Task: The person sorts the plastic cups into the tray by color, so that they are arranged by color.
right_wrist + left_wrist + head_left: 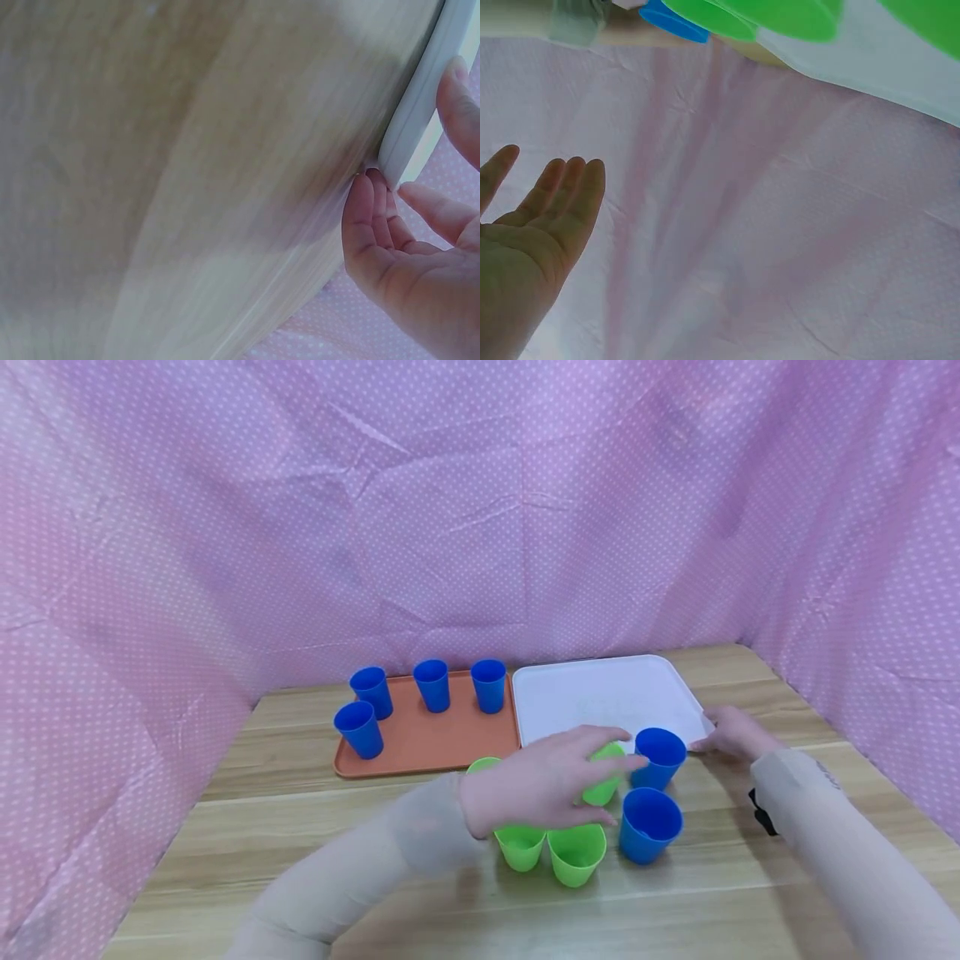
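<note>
My left hand (543,777) hovers over the green cups with its fingers spread and nothing held. It hides part of them. Palm and straight fingers show in the left wrist view. Below it stand several green cups, among them a front one (576,857) and one at the back (604,783). Two blue cups, a rear one (658,762) and a front one (649,828), stand just right of its fingertips. At the near right corner of the white tray (585,697), my right hand (735,733) grips the rim between thumb and fingers.
Left of the white tray lies an orange tray (420,745) with several upright blue cups, one (489,687) near its right edge. Both trays lie on a wooden table (277,818). A pink dotted curtain (450,527) surrounds its back and sides.
</note>
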